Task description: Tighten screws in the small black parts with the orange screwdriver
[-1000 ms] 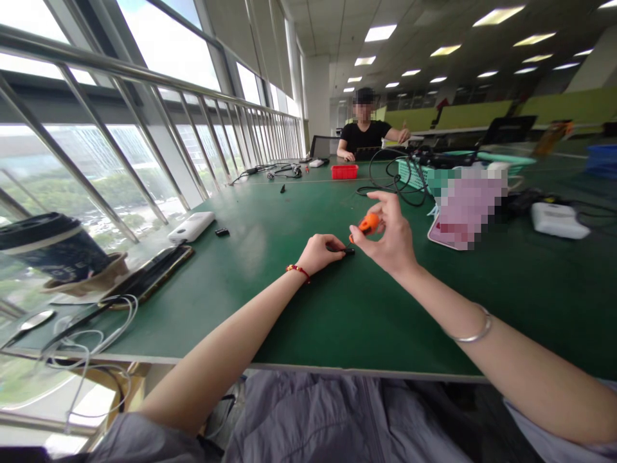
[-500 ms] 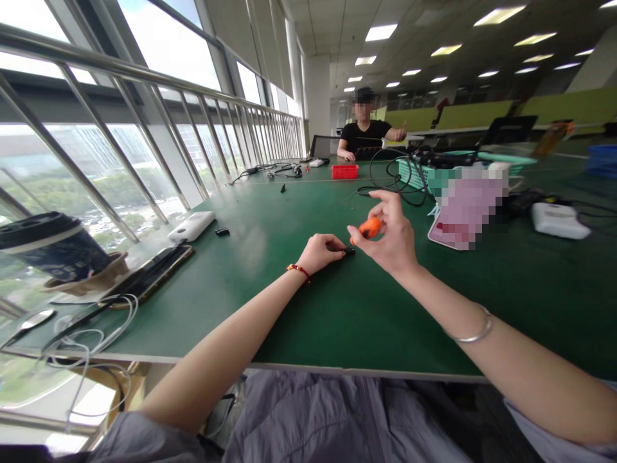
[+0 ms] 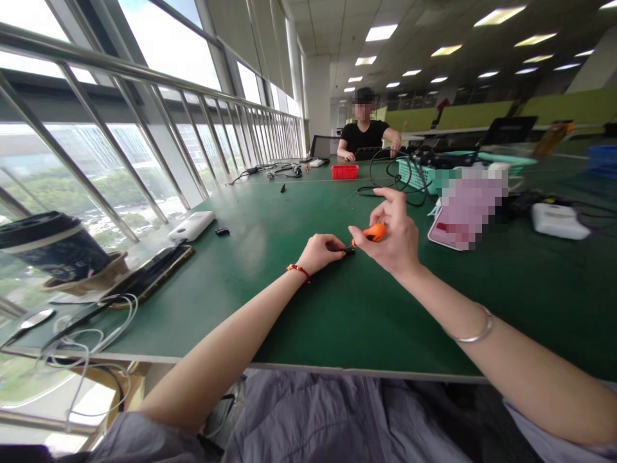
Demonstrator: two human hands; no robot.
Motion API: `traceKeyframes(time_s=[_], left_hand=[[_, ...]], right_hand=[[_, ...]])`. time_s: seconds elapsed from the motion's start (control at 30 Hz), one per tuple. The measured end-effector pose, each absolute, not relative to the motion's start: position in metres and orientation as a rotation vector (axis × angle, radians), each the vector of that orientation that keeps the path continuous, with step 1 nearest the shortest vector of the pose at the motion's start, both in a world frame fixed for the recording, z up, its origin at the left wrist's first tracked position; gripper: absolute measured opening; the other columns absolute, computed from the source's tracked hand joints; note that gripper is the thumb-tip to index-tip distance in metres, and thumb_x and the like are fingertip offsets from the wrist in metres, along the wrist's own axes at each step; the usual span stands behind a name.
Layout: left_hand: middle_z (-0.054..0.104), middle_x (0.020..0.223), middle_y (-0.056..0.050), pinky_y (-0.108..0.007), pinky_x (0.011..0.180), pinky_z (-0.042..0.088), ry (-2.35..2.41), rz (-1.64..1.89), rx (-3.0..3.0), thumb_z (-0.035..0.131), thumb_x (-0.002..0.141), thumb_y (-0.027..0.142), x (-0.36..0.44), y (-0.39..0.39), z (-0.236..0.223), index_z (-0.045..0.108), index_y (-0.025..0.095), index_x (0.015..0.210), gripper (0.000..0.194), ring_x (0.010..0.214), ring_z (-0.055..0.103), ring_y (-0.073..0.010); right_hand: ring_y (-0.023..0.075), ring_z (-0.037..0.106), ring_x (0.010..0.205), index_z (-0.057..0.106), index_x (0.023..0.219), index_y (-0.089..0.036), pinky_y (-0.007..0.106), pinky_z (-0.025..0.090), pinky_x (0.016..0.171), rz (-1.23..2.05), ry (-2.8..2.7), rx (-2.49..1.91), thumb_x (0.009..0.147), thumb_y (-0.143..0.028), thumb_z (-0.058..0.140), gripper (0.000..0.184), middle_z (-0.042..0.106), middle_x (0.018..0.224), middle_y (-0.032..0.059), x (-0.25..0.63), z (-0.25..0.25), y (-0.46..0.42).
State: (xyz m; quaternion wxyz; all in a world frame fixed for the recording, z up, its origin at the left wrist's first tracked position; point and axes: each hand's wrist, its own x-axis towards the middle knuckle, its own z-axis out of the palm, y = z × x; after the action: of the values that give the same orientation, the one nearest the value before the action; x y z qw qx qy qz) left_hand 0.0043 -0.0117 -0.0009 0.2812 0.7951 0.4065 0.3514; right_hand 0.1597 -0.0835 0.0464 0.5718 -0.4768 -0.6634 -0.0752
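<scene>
Thumb and fingers of my left hand are pinched on a small black part lying low over the green table; most of it is hidden by my fingertips. To the right of it, my right hand grips a screwdriver by its bulbous orange handle between thumb and fingers, with the index finger raised. The screwdriver is tilted, its handle up and to the right. Its front end points down toward the black part, and whether the tip touches it cannot be made out.
On the left are a white box-like device, a small black piece, a dark phone, a lidded cup and white cables. A pink phone, green basket and red tray stand beyond. A person sits opposite.
The orange handle has turned in my right hand and tilted lower toward the right, as my right fingers shifted slightly. My left hand stays put. The person opposite has lowered a raised hand.
</scene>
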Motion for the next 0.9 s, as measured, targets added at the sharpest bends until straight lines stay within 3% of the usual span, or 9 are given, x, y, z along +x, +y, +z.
traceKeyframes(time_s=[0.17,0.23,0.33,0.4,0.5,0.6,0.67,0.8,0.9], left_hand=[[0.069,0.07,-0.003,-0.024,0.068,0.05,1.105,0.934,2.121,0.066,0.063,0.018,0.0043,-0.011,-0.0008,0.068,0.012,0.073,0.012,0.065,0.061,-0.0129],[0.069,0.071,-0.004,-0.024,0.068,0.05,1.107,0.927,2.124,0.066,0.063,0.018,0.0044,-0.0117,0.0,0.068,0.012,0.074,0.012,0.066,0.061,-0.0131],[0.069,0.07,-0.004,-0.024,0.068,0.05,1.119,0.932,2.134,0.066,0.064,0.018,0.0044,-0.013,0.001,0.068,0.011,0.072,0.011,0.066,0.061,-0.0131],[0.068,0.069,-0.003,-0.024,0.068,0.05,1.123,0.938,2.138,0.066,0.063,0.018,0.0044,-0.0136,0.0011,0.067,0.011,0.07,0.01,0.065,0.061,-0.0129],[0.068,0.069,-0.003,-0.024,0.068,0.05,1.114,0.942,2.138,0.066,0.063,0.018,0.0046,-0.0138,0.001,0.068,0.011,0.071,0.01,0.065,0.061,-0.0128],[0.069,0.07,-0.003,-0.024,0.068,0.05,1.118,0.931,2.133,0.066,0.063,0.017,0.0049,-0.0135,0.0011,0.068,0.012,0.074,0.012,0.066,0.061,-0.0128],[0.069,0.071,-0.004,-0.024,0.069,0.05,1.119,0.929,2.137,0.066,0.063,0.017,0.0049,-0.0132,0.0011,0.068,0.012,0.074,0.012,0.066,0.061,-0.013],[0.069,0.071,-0.004,-0.024,0.069,0.05,1.122,0.932,2.15,0.065,0.064,0.018,0.0046,-0.0124,0.0007,0.068,0.012,0.074,0.012,0.067,0.061,-0.0135],[0.069,0.072,-0.004,-0.025,0.069,0.05,1.142,0.921,2.157,0.065,0.063,0.018,0.0049,-0.0129,0.0012,0.069,0.012,0.074,0.012,0.067,0.062,-0.0135]], right_hand=[[0.0121,0.047,0.046,0.058,0.08,-0.021,0.025,0.037,0.052,-0.13,-1.584,-1.207,0.073,-0.041,0.055,0.021,0.046,0.048,-0.0053,0.1588,0.0491,-0.0877],[0.0118,0.047,0.048,0.057,0.089,-0.021,0.025,0.039,0.052,-0.087,-1.598,-1.152,0.072,-0.035,0.055,0.022,0.051,0.055,-0.0045,0.1594,0.0481,-0.0864],[0.0129,0.051,0.056,0.047,0.111,-0.021,0.025,0.041,0.052,-0.099,-1.593,-1.067,0.066,-0.034,0.059,0.049,0.057,0.075,-0.0014,0.1601,0.0465,-0.0835],[0.0137,0.052,0.057,0.045,0.114,-0.021,0.025,0.04,0.051,-0.113,-1.591,-1.096,0.064,-0.037,0.061,0.056,0.057,0.075,-0.0017,0.1598,0.0465,-0.083],[0.014,0.052,0.052,0.054,0.098,-0.022,0.025,0.038,0.052,-0.096,-1.582,-1.211,0.067,-0.042,0.06,0.038,0.051,0.057,-0.0051,0.1586,0.0481,-0.0849],[0.0133,0.05,0.051,0.058,0.081,-0.022,0.025,0.038,0.054,-0.023,-1.581,-1.217,0.071,-0.041,0.056,0.021,0.05,0.053,-0.0042,0.158,0.0492,-0.0864],[0.0125,0.049,0.05,0.058,0.085,-0.022,0.024,0.038,0.054,-0.004,-1.586,-1.175,0.071,-0.036,0.056,0.02,0.051,0.056,-0.0039,0.1583,0.0487,-0.0857],[0.0118,0.049,0.05,0.051,0.101,-0.022,0.023,0.036,0.05,-0.007,-1.582,-1.127,0.065,-0.034,0.06,0.039,0.055,0.066,-0.0043,0.1594,0.0467,-0.0825],[0.013,0.05,0.051,0.056,0.08,-0.022,0.024,0.035,0.051,-0.002,-1.629,-1.189,0.07,-0.037,0.055,0.018,0.054,0.056,-0.0037,0.1595,0.0471,-0.0831]])
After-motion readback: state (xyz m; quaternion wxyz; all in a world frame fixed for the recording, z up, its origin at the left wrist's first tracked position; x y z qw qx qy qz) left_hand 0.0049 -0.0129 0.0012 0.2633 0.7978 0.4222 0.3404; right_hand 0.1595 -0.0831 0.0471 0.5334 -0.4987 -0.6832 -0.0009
